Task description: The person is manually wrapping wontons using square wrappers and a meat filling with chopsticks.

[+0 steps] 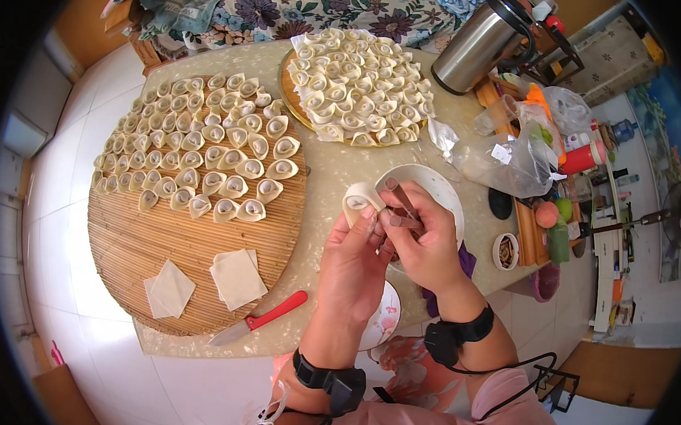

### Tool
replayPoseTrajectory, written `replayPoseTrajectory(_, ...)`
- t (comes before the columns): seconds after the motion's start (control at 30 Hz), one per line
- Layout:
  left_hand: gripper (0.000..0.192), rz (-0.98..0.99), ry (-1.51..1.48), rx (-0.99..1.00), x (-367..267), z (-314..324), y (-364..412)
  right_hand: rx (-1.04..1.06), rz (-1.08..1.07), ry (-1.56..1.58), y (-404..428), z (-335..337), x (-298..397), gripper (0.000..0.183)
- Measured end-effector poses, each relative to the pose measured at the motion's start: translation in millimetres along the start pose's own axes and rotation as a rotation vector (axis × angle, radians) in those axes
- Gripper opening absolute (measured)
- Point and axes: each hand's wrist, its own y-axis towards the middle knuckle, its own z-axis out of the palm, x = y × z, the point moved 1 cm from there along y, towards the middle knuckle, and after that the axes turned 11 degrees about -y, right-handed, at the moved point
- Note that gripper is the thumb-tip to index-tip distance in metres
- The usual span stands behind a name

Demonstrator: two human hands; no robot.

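Observation:
A folded wonton (358, 199) is pinched in my left hand (351, 260) above the near part of the table. My right hand (427, 237) holds a pair of brown chopsticks (404, 199), their thick ends pointing up and away from me. Its fingertips meet those of my left hand at the wonton's lower edge; whether they also grip the dough cannot be told. Behind my right hand is a white bowl (449, 193), its contents mostly hidden. On the round slatted tray (131, 239) at the left lie rows of wontons (192, 140) and two small stacks of square wrappers (238, 278).
A red-handled knife (277, 310) lies by the tray's near edge. Another round tray (284, 81) full of wontons is at the back. Toward the right are a steel jug (476, 47), plastic bags (515, 162) and a small dish (506, 252). A floral plate (384, 319) sits beneath my left forearm.

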Motion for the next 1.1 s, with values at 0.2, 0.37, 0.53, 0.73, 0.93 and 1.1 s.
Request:
replayPoseTrajectory(0.2, 0.023, -0.041, 0.047, -0.01, -0.8, 3.4, -1.3, 0.236, 0.339, 0.289, 8.3, -16.6, 13.5, 0.016)
replayPoseTrajectory(0.37, 0.042, 0.036, -0.069, 0.156, -8.8, 22.0, -3.5, 0.158, 0.248, 0.2, 7.9, -15.9, 14.9, 0.012)
replayPoseTrajectory(0.53, 0.033, 0.376, 0.389, 0.169, 5.3, 16.7, -7.2, -0.108, 0.037, -0.278, 2.2, -8.5, 7.1, 0.014)
replayPoseTrajectory(0.73, 0.032, 0.9, 1.139, 0.328, 15.2, 18.9, -15.4, -0.234, -0.014, -0.3, -6.7, -9.0, 5.9, 0.016)
replayPoseTrajectory(0.93, 0.042, 0.949, 1.129, 0.272, 14.6, 12.6, -7.5, -0.153, -0.018, -0.284, -6.8, -14.8, 11.0, 0.019)
replayPoseTrajectory(1.1, 0.038, 0.983, 1.247, 0.267, 13.3, 20.6, -12.4, -0.22, -0.06, -0.392, -6.9, -18.6, 5.9, 0.013)
